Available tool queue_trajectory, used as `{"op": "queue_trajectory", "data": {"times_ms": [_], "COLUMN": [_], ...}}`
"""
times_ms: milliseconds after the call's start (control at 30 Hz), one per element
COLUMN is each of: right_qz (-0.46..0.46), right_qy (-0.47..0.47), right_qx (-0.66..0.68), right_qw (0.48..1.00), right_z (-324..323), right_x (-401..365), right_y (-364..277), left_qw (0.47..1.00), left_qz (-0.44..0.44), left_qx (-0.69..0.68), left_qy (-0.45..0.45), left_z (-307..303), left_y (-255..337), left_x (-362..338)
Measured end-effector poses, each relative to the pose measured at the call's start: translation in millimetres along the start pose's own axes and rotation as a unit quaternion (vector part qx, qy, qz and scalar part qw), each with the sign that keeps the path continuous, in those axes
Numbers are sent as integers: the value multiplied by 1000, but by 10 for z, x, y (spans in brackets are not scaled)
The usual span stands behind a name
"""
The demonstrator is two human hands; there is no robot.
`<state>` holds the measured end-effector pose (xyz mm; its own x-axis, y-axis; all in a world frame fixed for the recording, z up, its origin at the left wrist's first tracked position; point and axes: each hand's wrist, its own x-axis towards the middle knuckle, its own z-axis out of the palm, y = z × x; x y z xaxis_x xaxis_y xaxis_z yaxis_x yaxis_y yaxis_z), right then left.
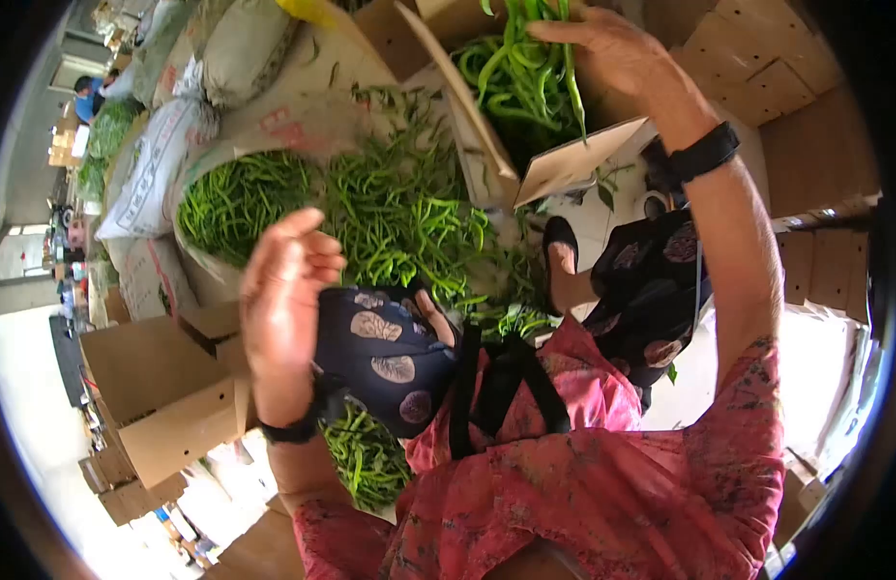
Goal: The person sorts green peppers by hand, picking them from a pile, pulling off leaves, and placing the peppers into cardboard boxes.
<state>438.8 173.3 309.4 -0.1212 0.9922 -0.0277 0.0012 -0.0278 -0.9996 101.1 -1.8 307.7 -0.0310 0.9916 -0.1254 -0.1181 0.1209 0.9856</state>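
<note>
My right hand (617, 53) is above an open cardboard box at the top. Long green chili peppers (530, 58) hang at its fingers, over more peppers in the box; part of the grip is hidden. My left hand (283, 300) is raised on the left with nothing in it, its fingers loosely bent and partly apart. Behind it, green peppers (240, 198) fill an open clear plastic bag. A wide heap of peppers (399, 217) lies on the floor between that bag and the cardboard box (573, 159).
Stuffed sacks (162, 164) stand along the upper left. Cardboard boxes (177, 416) are at the left, and more boxes (815, 145) are stacked at the right. Peppers (366, 459) also lie beside my leg. A person in blue (86, 101) is far back.
</note>
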Motion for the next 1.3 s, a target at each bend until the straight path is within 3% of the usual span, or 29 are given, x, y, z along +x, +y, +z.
{"op": "queue_trajectory", "data": {"times_ms": [33, 67, 133, 200, 233, 267, 300, 333, 367, 400, 467, 500, 567, 800, 833, 900, 933, 967, 1033, 1067, 1100, 1167, 1233, 1300], "right_qz": [21, -58, -212, -63, -44, 67, 177, 161, 167, 209, 104, 111, 15, -53, -30, -3, 32, 68, 64, 55, 53, -35, -9, 38], "right_qy": [-6, -70, 10, -5, -76, -129, -175, -263, -262, -240, -223, -229, -180, -143, -141, -143, -165, -186, -185, -177, -181, -159, -168, -129], "right_qx": [-232, -52, -137, -253, -200, -48, 105, -83, -8, -48, -244, -247, -383, -507, -523, -541, -580, -614, -622, -636, -633, -594, -596, -503], "right_qw": [972, 995, 968, 965, 976, 988, 963, 948, 950, 947, 938, 935, 906, 848, 840, 828, 797, 764, 758, 749, 751, 788, 785, 854], "right_z": [-234, -398, -212, 287, 493, 736, 943, 1061, 1246, 1362, 1458, 1476, 1521, 1956, 1981, 1982, 1992, 2030, 2078, 2092, 2103, 2103, 2186, 2293], "right_x": [2, -131, -194, -779, -963, -1150, -1261, -1261, -1328, -1325, -1311, -1313, -1206, -622, -534, -376, -299, -261, -178, -147, -152, -169, -102, -88], "right_y": [99, 256, 298, -156, -47, 147, 436, 832, 1336, 1706, 2488, 2846, 3417, 4067, 4101, 4244, 4335, 4419, 4454, 4434, 4408, 4317, 4123, 3926], "left_qw": [1000, 999, 987, 974, 968, 959, 964, 966, 969, 963, 921, 921, 810, 732, 735, 758, 752, 751, 851, 862, 860, 943, 956, 962], "left_qz": [-10, -16, -54, -73, -111, -148, -167, -185, -103, -22, -190, -198, -112, -32, -37, -157, -83, -91, -83, -66, -69, -226, -230, -229], "left_qx": [11, 33, 89, 120, 152, 181, 181, 180, 225, 268, 340, 334, 575, 675, 672, 633, 654, 654, 510, 495, 497, 231, 158, 92], "left_qy": [18, 32, 121, 177, 169, 160, 97, 34, 15, -5, 17, 18, 8, 85, 82, 6, 14, 12, 92, 87, 89, 81, 95, 115], "left_z": [-227, -494, -903, -1133, -1198, -1296, -1553, -1838, -1961, -2009, -2084, -1980, -1745, -1639, -1666, -1797, -1885, -1967, -2133, -2180, -2216, -2244, -2123, -2005], "left_y": [23, 2, -133, -423, -611, -845, -1219, -1673, -2115, -2530, -3219, -3275, -3297, -4001, -3993, -4011, -3984, -3940, -3787, -3674, -3610, -3496, -3179, -2802], "left_x": [14, 34, 11, -13, -44, -75, -74, -74, -120, -162, -85, -29, 147, 499, 558, 648, 620, 601, 586, 588, 570, 528, 515, 494]}}
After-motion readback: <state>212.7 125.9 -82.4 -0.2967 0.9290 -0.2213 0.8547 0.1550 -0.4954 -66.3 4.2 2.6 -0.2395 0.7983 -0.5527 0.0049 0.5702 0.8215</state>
